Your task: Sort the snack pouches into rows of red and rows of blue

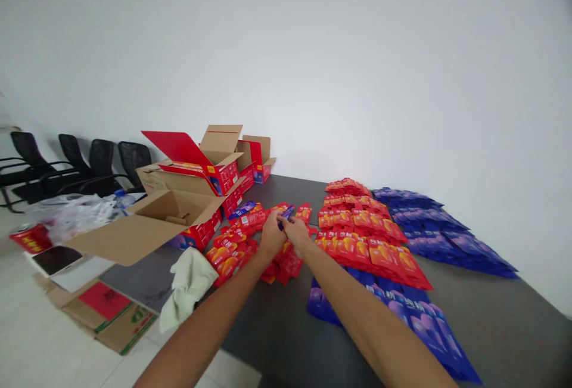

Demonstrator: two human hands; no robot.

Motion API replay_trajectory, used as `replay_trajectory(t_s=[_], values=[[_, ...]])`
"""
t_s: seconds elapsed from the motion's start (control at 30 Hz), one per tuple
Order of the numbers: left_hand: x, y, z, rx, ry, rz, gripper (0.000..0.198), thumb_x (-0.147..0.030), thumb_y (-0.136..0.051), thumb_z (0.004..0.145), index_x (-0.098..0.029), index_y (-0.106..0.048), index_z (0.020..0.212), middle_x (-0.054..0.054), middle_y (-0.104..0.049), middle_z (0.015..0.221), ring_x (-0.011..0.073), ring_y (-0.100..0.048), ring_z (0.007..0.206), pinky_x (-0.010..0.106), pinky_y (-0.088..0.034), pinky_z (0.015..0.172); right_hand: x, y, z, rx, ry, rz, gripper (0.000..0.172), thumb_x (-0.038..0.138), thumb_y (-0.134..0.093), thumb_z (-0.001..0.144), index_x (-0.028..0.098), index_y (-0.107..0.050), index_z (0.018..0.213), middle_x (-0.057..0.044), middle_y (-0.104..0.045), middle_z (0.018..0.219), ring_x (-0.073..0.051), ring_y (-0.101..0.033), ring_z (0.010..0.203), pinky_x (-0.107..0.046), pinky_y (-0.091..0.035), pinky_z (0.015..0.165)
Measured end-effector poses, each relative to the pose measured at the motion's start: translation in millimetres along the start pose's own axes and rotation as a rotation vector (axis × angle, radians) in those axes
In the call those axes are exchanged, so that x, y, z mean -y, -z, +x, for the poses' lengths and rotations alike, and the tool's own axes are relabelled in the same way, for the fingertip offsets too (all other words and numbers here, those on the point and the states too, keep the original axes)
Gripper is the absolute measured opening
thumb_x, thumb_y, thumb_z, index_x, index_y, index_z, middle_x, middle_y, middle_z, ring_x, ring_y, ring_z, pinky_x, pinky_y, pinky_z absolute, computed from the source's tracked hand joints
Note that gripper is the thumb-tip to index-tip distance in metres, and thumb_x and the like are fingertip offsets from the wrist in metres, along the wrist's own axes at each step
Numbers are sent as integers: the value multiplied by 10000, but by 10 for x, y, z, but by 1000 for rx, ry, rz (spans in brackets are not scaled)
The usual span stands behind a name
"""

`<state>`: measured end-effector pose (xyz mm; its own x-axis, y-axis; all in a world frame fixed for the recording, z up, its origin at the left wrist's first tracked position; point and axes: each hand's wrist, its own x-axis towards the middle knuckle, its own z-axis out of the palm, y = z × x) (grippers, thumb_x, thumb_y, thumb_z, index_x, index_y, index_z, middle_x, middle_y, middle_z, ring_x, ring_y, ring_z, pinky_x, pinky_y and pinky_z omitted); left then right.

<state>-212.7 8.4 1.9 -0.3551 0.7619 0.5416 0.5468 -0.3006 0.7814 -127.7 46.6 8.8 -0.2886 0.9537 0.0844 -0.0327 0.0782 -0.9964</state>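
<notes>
Both hands meet over the dark table, above a loose heap of red packets. A small blue-purple packet shows between their fingertips. My left hand is closed on its left side, and my right hand pinches it from the right. Much of that packet is hidden by the fingers. Right of my hands lie overlapping rows of red packets with orange pictures. Blue packets are fanned out under my right forearm, in front of those rows.
More blue packets lie in rows by the wall. Open red cartons and an open cardboard box stand on the left. A pale cloth hangs at the table's edge. Black chairs and plastic bags are farther left.
</notes>
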Motion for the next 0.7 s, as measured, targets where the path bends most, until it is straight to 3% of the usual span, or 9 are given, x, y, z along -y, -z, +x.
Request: replay_trajectory(t_s=[0.1, 0.2, 0.27, 0.37, 0.47, 0.6, 0.7], values=[[-107, 71, -200, 4, 60, -45, 463, -54, -616, 678, -184, -544, 1116, 91, -642, 1098, 208, -620, 1029, 374, -482, 927, 14, 103, -270, -30, -35, 71, 236, 387, -597, 746, 162, -653, 789, -43, -682, 709, -173, -620, 672, -244, -472, 588], [-208, 165, -363, -56, 243, -32, 379, -93, -621, 706, -179, -550, 1068, 92, -649, 1098, 197, -626, 1023, 360, -483, 928, 12, 228, -537, -43, -47, 96, 219, 365, -594, 742, 156, -630, 793, -32, -672, 698, -145, -595, 590, -238, -479, 551], [-282, 207, -472, 14, 375, -66, 264, -165, -636, 741, -169, -567, 996, 80, -675, 994, 185, -652, 923, 335, -510, 852, 2, 309, -712, -45, -52, 107, 213, 358, -607, 739, 156, -626, 804, -25, -670, 697, -139, -593, 569, -241, -490, 546], [-398, 215, -654, 161, 451, -145, 221, -176, -664, 728, -157, -586, 934, 58, -686, 863, 168, -665, 806, 285, -522, 736, -8, 414, -961, -46, -53, 118, 229, 376, -630, 738, 156, -632, 801, -23, -671, 690, -147, -604, 567, -251, -506, 542], [-509, 177, -827, 146, 469, -193, 333, -118, -703, 669, -150, -573, 974, 58, -685, 894, 156, -666, 793, 250, -519, 682, 3, 495, -1179, -46, -25, 99, 264, 414, -639, 748, 158, -642, 810, -19, -675, 694, -158, -621, 590, -261, -520, 559], [-638, 121, -971, 260, 555, -356, 342, -104, -700, 670, -154, -540, 968, 24, -671, 806, 127, -643, 654, 232, -511, 588, 55, 592, -1398, -97, 19, -114, 276, 442, -609, 795, 172, -655, 833, -19, -682, 700, -169, -638, 619, -255, -509, 573], [-738, 104, -1004, 293, 536, -408, 355, -88, -698, 647, -159, -538, 956, -19, -628, 706, 103, -596, 566, 215, -483, 538, 127, 701, -1508, -139, 50, -330, 202, 364, -587, 822, 176, -656, 848, -16, -680, 693, -164, -646, 626, -241, -482, 589]])
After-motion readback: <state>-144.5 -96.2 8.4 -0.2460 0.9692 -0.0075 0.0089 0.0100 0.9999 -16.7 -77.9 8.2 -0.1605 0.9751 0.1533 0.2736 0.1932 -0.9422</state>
